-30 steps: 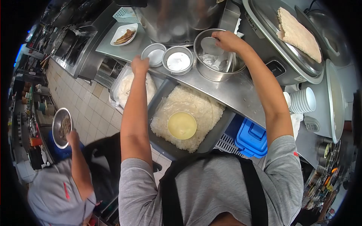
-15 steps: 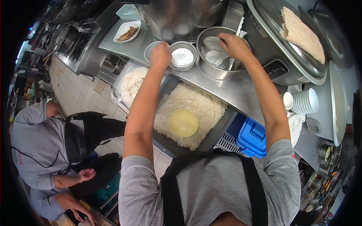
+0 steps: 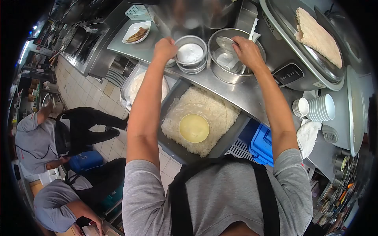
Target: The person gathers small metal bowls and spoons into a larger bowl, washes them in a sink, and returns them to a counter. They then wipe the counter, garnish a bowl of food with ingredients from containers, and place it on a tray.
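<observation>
Steel small bowl [image 3: 190, 54] upright, left hand [image 3: 164, 48] gripping its rim, right hand [image 3: 247, 51] closed inside steel pot [image 3: 233, 55]

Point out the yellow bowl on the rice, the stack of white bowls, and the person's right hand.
yellow bowl [image 3: 194, 128], head view, middle of its inside.
stack of white bowls [image 3: 323, 107], head view, side of the stack.
right hand [image 3: 247, 50], head view, back of the hand.

**Both your arms reach out over the steel counter**

Your left hand [image 3: 164, 49] is curled closed, knuckles up, at the near-left rim of the small steel bowl [image 3: 190, 53] — arm nearly straight. Your right hand [image 3: 247, 51] sits just right of that bowl, fingers bent downward, elbow slightly bent — what it grips is unclear.
</observation>
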Tool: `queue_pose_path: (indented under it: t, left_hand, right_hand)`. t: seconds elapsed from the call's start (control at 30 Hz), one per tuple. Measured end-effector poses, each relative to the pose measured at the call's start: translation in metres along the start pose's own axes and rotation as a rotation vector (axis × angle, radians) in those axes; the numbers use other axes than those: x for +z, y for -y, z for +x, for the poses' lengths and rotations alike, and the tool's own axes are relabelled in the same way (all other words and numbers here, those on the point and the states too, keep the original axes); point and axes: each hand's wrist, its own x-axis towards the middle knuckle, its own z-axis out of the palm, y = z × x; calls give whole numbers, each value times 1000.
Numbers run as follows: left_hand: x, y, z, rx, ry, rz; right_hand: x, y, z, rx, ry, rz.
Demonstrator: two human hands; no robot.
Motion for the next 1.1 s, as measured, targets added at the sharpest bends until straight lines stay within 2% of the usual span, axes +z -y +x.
queue_pose_path:
  t: [0.03,0.1,0.13,0.2,0.27,0.33,0.4,0.43,0.5,0.57,0.6,0.67,0.7,0.77,0.8,0.87,0.9,0.97,1.0,1.03,1.1]
  left_hand:
    - [-7,6,2,-3,-4,3]
    - [-23,19,5,-130,-40,-261]
    - [-27,31,9,-129,-39,-261]
    - [-28,58,14,-239,-208,-358]
    - [-21,94,23,-278,-230,-260]
    - [-20,98,21,-315,-251,-164]
    - [-12,96,13,-313,-282,-22]
    - [-10,88,9,-311,-280,-26]
    - [-6,71,4,-88,-465,297]
    - [-6,51,2,-47,-396,201]
    - [-6,42,1,-3,-329,107]
    - [-5,27,-1,-18,-256,68]
    - [-3,24,0,-36,-187,24]
    - [1,20,0,-50,-110,20]
    - [4,24,1,-66,-31,17]
    - [12,31,2,-49,2,14]
    - [15,33,4,-29,29,12]
    - [15,28,0,1,67,57]
    - [17,26,-4,25,105,102]
    - [18,23,-8,24,108,98]
    - [18,19,-14,110,42,183]
  right_hand:
    - [0,1,0,-3,-1,5]
    - [-2,3,-1,24,0,7]
    - [-2,3,-1,25,-1,7]
    - [-2,4,-1,37,6,0]
    - [-1,2,0,35,-7,8]
    - [-4,6,1,32,-23,16]
    - [-9,13,0,-51,-255,91]
    - [-11,21,1,-51,-255,87]
    - [-7,43,4,-270,-278,145]
    - [1,70,11,-491,-209,127]
    - [9,82,14,-487,-209,129]
    - [25,101,18,-448,111,-70]
    - [31,104,22,-445,108,-71]
    - [44,105,33,-233,284,-118]
    - [48,103,37,-231,287,-116]
    - [54,95,46,-136,356,-102]
    - [58,87,52,-134,355,-105]
    - [62,68,58,-421,-12,-235]
    - [48,64,63,-359,-15,-224]
    - [40,56,69,-184,50,-209]
    - [23,36,73,75,267,-286]
